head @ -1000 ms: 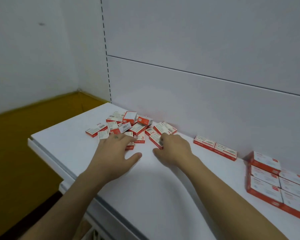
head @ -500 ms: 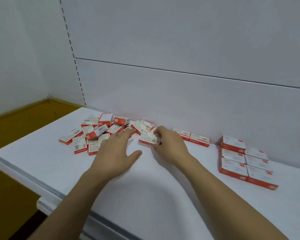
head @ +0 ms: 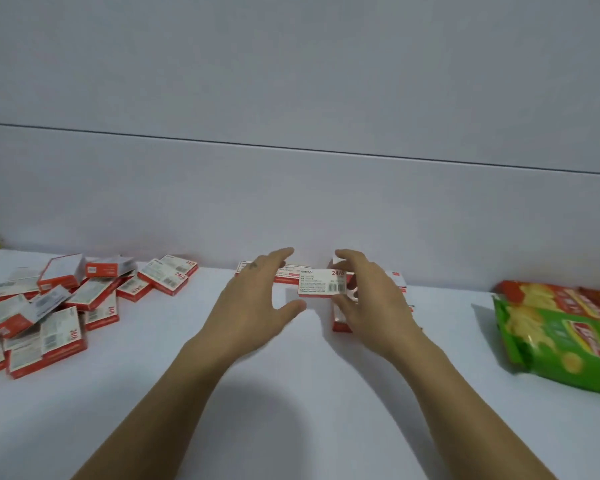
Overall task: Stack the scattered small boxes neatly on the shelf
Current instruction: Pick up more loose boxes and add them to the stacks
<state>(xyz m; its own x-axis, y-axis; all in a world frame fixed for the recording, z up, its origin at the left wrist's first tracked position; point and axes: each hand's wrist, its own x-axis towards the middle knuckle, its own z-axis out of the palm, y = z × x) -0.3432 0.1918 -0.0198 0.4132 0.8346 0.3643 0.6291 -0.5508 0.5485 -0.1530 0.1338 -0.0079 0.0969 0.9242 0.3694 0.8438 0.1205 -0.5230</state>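
White shelf (head: 291, 393) bears scattered boxes (head: 94, 296), stacked boxes (head: 340, 322), snack bags (head: 561, 344).

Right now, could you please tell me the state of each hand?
Left hand: open, holding nothing.
Right hand: pinching one box.

Pinching box (head: 321, 284) in right hand (head: 371, 306) by stack (head: 340, 322); holding left hand (head: 253, 303) open alongside. Far left, scattered boxes (head: 49, 306); far right, snack bags (head: 561, 334).
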